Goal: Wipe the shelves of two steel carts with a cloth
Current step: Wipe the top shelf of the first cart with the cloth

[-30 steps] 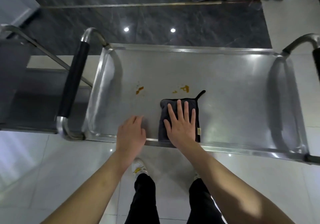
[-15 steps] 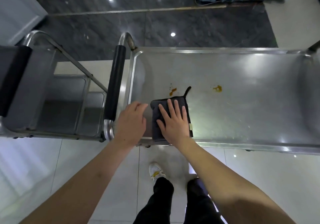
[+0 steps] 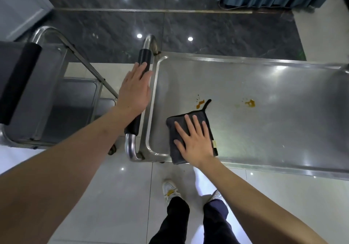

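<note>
From the head camera, looking down: the right hand lay flat on the folded grey cloth, fingers straight and spread, pressing it onto the top shelf of the steel cart. The cloth sat near the shelf's front left corner, its near end hanging just over the front edge, its black loop pointing toward the back. Right at that loop, an orange stain on the steel; a second orange stain sat well apart toward the shelf's middle, neither one under the cloth. The left hand was open, fingers straight and close together, palm down over the black-padded handle at the shelf's left end; whether it actually touched the grip could not be told. Off the left end stood the second cart, with its own black handle pad. Below, white sneakers and dark trousers on a glossy tiled floor.
</note>
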